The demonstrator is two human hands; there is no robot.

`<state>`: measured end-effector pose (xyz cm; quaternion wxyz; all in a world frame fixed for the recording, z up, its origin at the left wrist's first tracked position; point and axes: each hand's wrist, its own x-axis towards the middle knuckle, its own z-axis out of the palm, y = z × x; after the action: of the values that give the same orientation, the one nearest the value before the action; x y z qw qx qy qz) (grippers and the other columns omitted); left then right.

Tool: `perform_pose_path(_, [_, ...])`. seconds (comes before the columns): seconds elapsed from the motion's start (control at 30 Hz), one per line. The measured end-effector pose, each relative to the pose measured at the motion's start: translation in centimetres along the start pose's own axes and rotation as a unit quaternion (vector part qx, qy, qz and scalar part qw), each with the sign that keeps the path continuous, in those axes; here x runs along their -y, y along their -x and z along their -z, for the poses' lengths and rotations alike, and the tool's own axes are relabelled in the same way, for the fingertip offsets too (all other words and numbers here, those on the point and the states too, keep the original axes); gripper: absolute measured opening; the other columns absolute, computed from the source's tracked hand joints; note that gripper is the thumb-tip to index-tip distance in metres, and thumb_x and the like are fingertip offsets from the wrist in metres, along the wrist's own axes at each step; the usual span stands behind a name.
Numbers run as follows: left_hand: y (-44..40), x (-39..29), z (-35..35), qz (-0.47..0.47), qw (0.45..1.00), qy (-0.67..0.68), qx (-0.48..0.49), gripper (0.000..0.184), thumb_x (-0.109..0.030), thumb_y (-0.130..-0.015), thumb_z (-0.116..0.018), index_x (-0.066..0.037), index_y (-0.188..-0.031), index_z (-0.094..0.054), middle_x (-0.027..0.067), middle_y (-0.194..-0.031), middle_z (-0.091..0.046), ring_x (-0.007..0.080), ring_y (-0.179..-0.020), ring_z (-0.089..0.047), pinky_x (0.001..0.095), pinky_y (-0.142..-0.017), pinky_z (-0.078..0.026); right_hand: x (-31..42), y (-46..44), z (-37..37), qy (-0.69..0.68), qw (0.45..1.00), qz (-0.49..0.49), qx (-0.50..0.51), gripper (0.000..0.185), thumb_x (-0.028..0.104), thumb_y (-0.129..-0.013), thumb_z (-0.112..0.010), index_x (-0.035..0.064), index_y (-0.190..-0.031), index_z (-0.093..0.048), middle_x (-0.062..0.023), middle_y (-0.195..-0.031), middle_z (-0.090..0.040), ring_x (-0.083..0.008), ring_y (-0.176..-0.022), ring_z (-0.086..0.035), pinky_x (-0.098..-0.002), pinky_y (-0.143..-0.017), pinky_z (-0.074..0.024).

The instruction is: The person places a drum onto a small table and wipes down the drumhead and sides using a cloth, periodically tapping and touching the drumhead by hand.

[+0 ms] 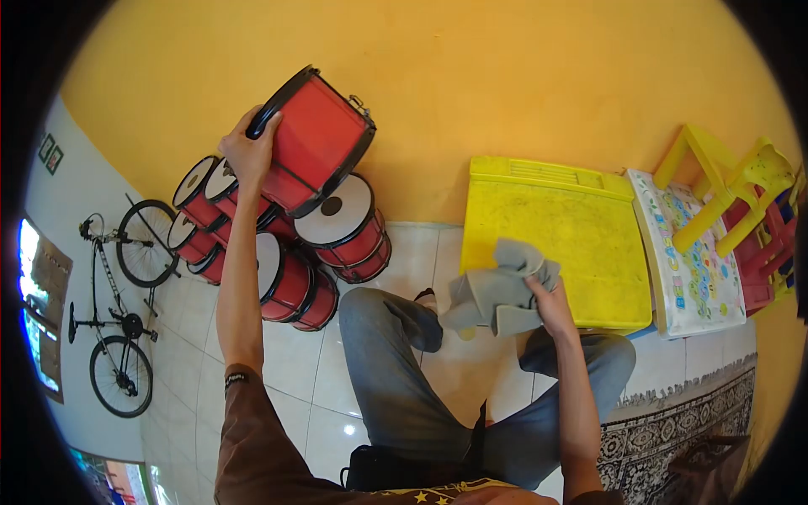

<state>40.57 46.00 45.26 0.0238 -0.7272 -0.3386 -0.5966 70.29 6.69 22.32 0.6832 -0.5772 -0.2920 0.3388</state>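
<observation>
My left hand (252, 150) grips the black rim of a red drum (318, 135), holding it tilted above the other drums. The drum has a metal lug or latch on its right side. In my right hand (551, 305) is a crumpled grey cloth (498, 290), its fingers closed round one side. The cloth hangs over my knees, in front of the yellow table. Below the raised drum, a red drum with a white head (337, 210) stands on the floor, a dark round patch on its head.
Several more red drums (282, 273) are stacked at the left by the yellow wall. A yellow plastic table (555, 244) stands ahead right, beside a printed white table (665, 278) with small chairs (699, 185) on it. A bicycle (114, 295) leans far left; a patterned rug (682, 421) lies right.
</observation>
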Motion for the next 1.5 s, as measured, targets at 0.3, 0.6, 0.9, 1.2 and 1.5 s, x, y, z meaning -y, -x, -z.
perform_pose_path(0.3, [12.2, -14.2, -3.3, -0.117, 0.983, 0.102, 0.095, 0.038, -0.025, -0.071, -0.085, -0.008, -0.102, -0.072, 0.0082, -0.096, -0.073, 0.0217, -0.092, -0.067, 0.0394, -0.100, -0.036, 4.8, 0.6, 9.1, -0.368, 0.898, 0.146, -0.191, 0.045, 0.029, -0.101, -0.050, 0.0056, -0.140, -0.045, -0.0088, -0.138, -0.054, -0.0237, -0.125, -0.054, -0.0397, -0.105, -0.0435])
perform_pose_path(0.6, [19.2, -25.8, -9.0, -0.232, 0.890, 0.312, 0.237, 0.032, -0.026, -0.074, -0.081, -0.013, -0.102, -0.071, -0.0004, -0.102, -0.073, 0.0144, -0.097, -0.067, 0.0444, -0.103, -0.025, 4.2, 1.5, 12.8, -0.328, 0.878, 0.190, -0.293, 0.048, 0.035, -0.101, -0.047, 0.0038, -0.138, -0.047, -0.0104, -0.135, -0.057, -0.0257, -0.123, -0.055, -0.0400, -0.106, -0.0424])
perform_pose_path(0.9, [23.9, -22.1, -9.9, -0.284, 0.866, 0.278, 0.304, 0.033, -0.019, -0.073, -0.081, -0.012, -0.103, -0.070, 0.0056, -0.127, -0.064, 0.0254, -0.128, -0.052, 0.0472, -0.108, -0.027, 0.8, 2.0, 14.6, -0.150, 0.877, 0.294, -0.348, 0.050, 0.019, -0.096, -0.057, -0.0006, -0.140, -0.042, -0.0097, -0.140, -0.047, -0.0212, -0.128, -0.045, -0.0344, -0.109, -0.0314])
perform_pose_path(1.2, [23.9, -19.4, -10.1, -0.086, 0.882, 0.338, 0.318, 0.038, -0.026, -0.084, -0.069, -0.009, -0.118, -0.064, 0.0183, -0.147, -0.042, 0.0418, -0.139, -0.034, 0.0495, -0.113, -0.029, 8.3, 4.8, 8.1, 0.138, 0.924, 0.289, -0.207, 0.056, 0.025, -0.092, -0.064, -0.0019, -0.136, -0.042, -0.0125, -0.129, -0.053, -0.0220, -0.118, -0.052, -0.0359, -0.103, -0.0378])
perform_pose_path(1.5, [26.6, -20.3, -11.9, 0.027, 0.883, 0.386, 0.266, 0.044, -0.023, -0.090, -0.064, 0.001, -0.124, -0.054, 0.0228, -0.147, -0.039, 0.0428, -0.134, -0.039, 0.0452, -0.110, -0.034, 13.4, -1.9, -0.5, 0.667, 0.716, 0.152, 0.141, 0.092, 0.070, -0.088, -0.045, -0.0007, -0.146, -0.037, -0.0251, -0.155, -0.024, -0.0355, -0.145, -0.024, -0.0493, -0.120, -0.0121])
